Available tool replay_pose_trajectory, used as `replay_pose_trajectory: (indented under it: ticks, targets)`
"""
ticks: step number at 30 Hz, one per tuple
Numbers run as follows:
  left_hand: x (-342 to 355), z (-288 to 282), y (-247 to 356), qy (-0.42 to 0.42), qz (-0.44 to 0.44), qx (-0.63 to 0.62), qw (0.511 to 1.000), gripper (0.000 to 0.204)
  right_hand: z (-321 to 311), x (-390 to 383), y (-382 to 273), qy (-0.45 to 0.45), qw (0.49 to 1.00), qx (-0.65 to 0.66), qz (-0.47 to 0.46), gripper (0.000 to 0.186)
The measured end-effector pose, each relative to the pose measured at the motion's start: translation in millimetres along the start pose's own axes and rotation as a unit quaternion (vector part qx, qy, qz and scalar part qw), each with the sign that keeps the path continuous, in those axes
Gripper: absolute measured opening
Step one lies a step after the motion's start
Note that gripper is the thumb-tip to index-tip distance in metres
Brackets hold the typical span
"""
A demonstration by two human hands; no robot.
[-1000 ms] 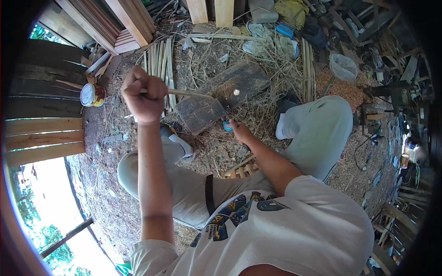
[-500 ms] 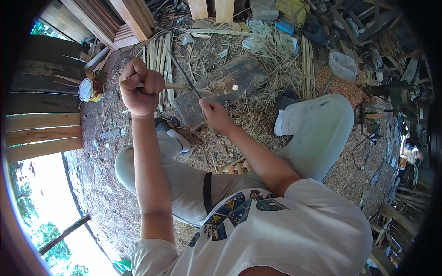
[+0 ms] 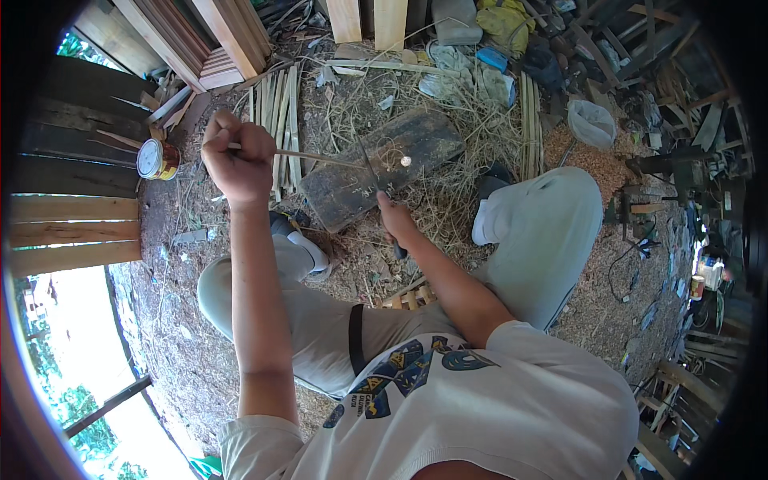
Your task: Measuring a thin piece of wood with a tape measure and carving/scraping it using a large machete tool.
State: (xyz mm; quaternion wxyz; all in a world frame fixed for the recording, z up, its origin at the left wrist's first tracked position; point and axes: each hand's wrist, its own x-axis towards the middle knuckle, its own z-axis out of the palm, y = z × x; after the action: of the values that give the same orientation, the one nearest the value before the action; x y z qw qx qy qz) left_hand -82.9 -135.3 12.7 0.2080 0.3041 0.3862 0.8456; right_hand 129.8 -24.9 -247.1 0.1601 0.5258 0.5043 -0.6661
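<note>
My left hand (image 3: 238, 160) is closed in a fist around a thin light-brown strip of wood or bamboo (image 3: 316, 158), which reaches out to the right over a dark wooden board (image 3: 332, 198) on the ground. My right hand (image 3: 394, 218) grips a knife (image 3: 369, 163) whose dark handle shows below the fingers. Its long, narrow blade points away from me and crosses the strip near the far end. Whether the edge touches the strip or is just above it, I cannot tell. Pale shavings and a small bright round spot lie on the board.
Several split strips (image 3: 280, 108) lie beyond my left hand, and more strips (image 3: 530, 124) lie at the right of a shavings pile. A paint can (image 3: 158, 159) stands at the left by a plank wall (image 3: 76, 210). A white plastic bag (image 3: 592, 123) sits on sawdust at the right.
My right hand and the knife have moved right and slightly nearer to me along the strip, and the blade has turned more upright. My left hand has shifted slightly left, still holding the strip.
</note>
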Motion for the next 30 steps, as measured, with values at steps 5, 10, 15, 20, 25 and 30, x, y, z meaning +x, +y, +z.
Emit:
replay_pose_trajectory:
  ticks: [5,10,15,20,25,30]
  targets:
    - [2,49,-11,0.242,0.115,0.176,0.947,0.018,36,-60,-67,-0.006,0.944,0.013,-0.330,0.075]
    - [-1,46,-9,0.277,0.133,0.185,0.934,0.017,46,-97,-94,-0.046,0.907,-0.065,-0.414,0.069]
    - [10,37,-12,0.288,0.115,0.148,0.939,0.016,-49,43,24,-0.021,0.985,-0.141,-0.100,0.077]
    - [14,40,-7,0.307,0.115,0.170,0.929,0.016,-24,21,13,-0.077,0.997,-0.009,0.000,0.073]
    - [17,36,-9,0.319,0.103,0.156,0.929,0.013,2,-28,-43,-0.051,0.992,0.005,-0.118,0.068]
    - [13,56,-16,0.263,0.111,0.166,0.944,0.015,36,-82,-101,-0.059,0.914,-0.061,-0.396,0.067]
